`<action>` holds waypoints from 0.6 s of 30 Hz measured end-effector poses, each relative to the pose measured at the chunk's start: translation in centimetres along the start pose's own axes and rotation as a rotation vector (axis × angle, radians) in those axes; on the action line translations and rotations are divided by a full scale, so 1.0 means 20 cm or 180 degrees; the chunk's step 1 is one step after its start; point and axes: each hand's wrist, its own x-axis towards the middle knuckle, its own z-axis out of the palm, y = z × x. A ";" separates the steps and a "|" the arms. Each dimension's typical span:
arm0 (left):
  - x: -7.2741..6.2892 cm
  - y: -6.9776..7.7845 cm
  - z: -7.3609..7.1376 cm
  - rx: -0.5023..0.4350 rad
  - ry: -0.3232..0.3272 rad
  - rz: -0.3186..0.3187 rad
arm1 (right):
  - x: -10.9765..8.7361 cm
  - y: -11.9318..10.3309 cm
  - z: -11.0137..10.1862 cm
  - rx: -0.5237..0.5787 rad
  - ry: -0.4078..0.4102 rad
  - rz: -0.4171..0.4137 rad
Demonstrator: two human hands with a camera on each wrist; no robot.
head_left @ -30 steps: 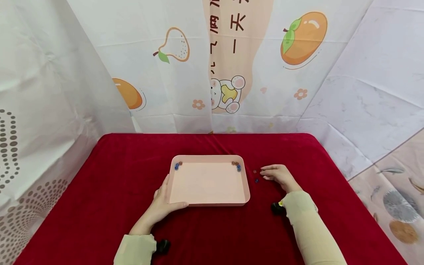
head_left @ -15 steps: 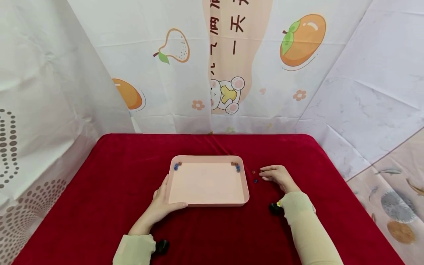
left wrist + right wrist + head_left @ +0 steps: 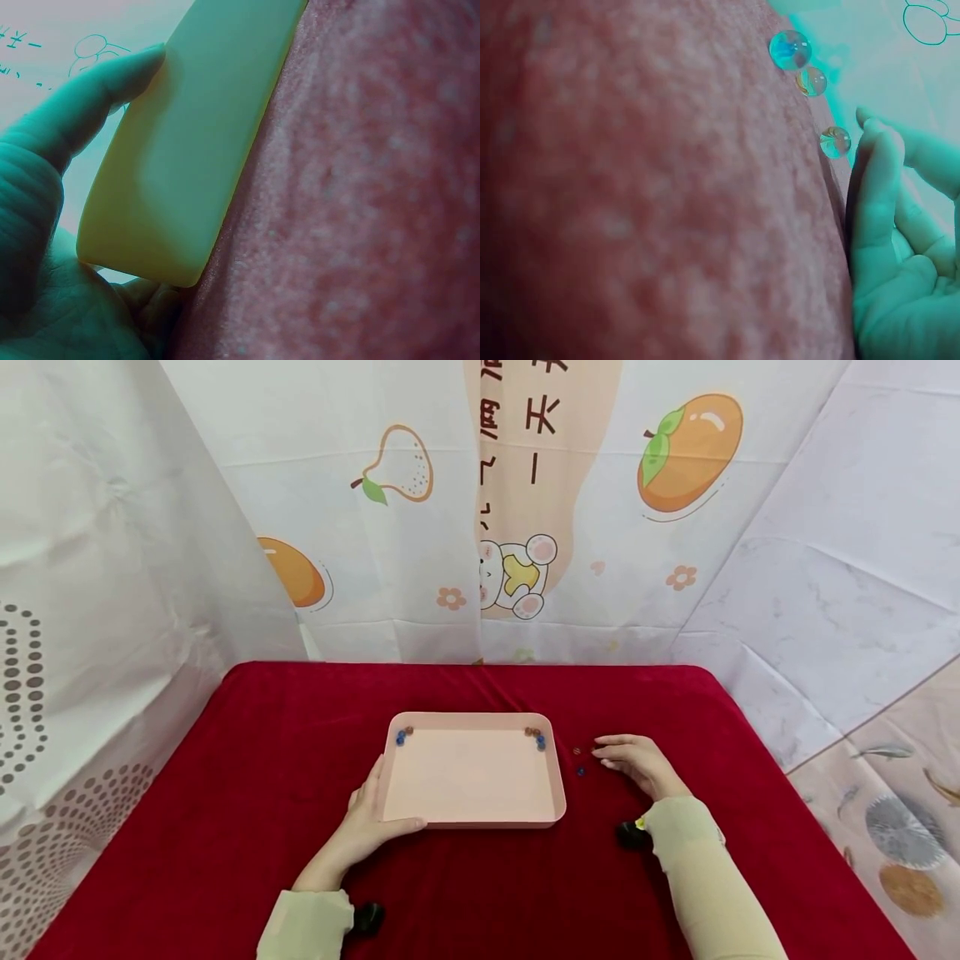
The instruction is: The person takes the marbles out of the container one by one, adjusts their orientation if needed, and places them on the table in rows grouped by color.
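Note:
My left hand [image 3: 366, 820] grips the near left corner of a shallow pale pink tray [image 3: 472, 823]. Its thumb [image 3: 112, 86] lies against the tray's near wall, with fingers along the left side. Right of the tray, my right hand [image 3: 633, 760] hovers low over the cloth, fingers loosely bent and holding nothing. Just off its fingertips lies a clear marble with an orange swirl [image 3: 835, 142]. Beside that are another orange-swirled marble [image 3: 811, 81] and a blue marble [image 3: 790, 50]. All three rest on the cloth, apart from one another in the head view.
Inside the tray, blue and brown marbles sit in the far left corner [image 3: 401, 737] and the far right corner [image 3: 540, 741]. Red velvet cloth [image 3: 480, 893] covers the table. Printed curtains [image 3: 420, 560] hang behind it and along the sides.
The right hand has shifted very slightly to the right, its fingertips a little off the nearest marble. The left hand and the tray stay as they were.

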 end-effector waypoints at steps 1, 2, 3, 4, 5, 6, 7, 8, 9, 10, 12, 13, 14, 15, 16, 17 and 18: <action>0.00 0.00 0.00 -0.0011 0.0000 0.0002 | 0.00 0.00 -0.01 0.0071 -0.0011 0.0027; 0.00 0.00 0.00 -0.0007 0.0000 0.0003 | 0.00 0.00 -0.01 0.0153 -0.0018 0.0061; 0.00 0.00 0.00 -0.0013 -0.0002 -0.0007 | 0.00 0.00 -0.02 0.0237 -0.0004 0.0099; 0.00 0.00 0.00 -0.0017 -0.0002 -0.0015 | 0.00 -0.01 -0.02 0.0310 -0.0012 0.0132; 0.00 0.00 0.00 -0.0018 -0.0002 -0.0024 | 0.00 -0.01 -0.02 0.0371 -0.0021 0.0164; 0.00 0.01 0.00 -0.0030 -0.0003 -0.0035 | -0.01 -0.01 -0.03 0.0414 -0.0035 0.0187; 0.00 0.01 0.00 -0.0029 -0.0004 -0.0040 | -0.01 -0.02 -0.03 0.0452 -0.0045 0.0208; -0.01 0.01 0.00 -0.0026 -0.0008 -0.0044 | -0.01 -0.02 -0.03 0.0468 -0.0026 0.0226; -0.01 0.02 0.00 -0.0033 -0.0013 -0.0045 | -0.01 -0.03 -0.03 0.0460 -0.0018 0.0232; -0.01 0.02 0.00 -0.0033 -0.0017 -0.0044 | -0.01 -0.04 -0.03 0.0454 -0.0008 0.0241; -0.02 0.03 0.00 -0.0030 -0.0026 -0.0036 | -0.02 -0.05 -0.02 0.0407 -0.0009 0.0219; -0.02 0.03 0.00 -0.0020 -0.0031 -0.0038 | -0.02 -0.06 -0.02 0.0397 0.0001 0.0206; -0.02 0.03 -0.01 -0.0013 -0.0030 -0.0034 | -0.02 -0.08 -0.01 0.0386 0.0019 0.0189; -0.02 0.04 -0.01 -0.0005 -0.0029 -0.0034 | -0.02 -0.09 -0.01 0.0374 0.0009 0.0165; -0.02 0.04 -0.01 0.0003 -0.0029 -0.0033 | -0.02 -0.10 0.00 0.0378 0.0005 0.0143; -0.02 0.04 -0.01 0.0011 -0.0025 -0.0029 | -0.02 -0.12 0.01 0.0373 -0.0016 0.0123; -0.02 0.03 -0.01 0.0017 -0.0026 -0.0031 | -0.02 -0.13 0.01 0.0388 -0.0009 0.0115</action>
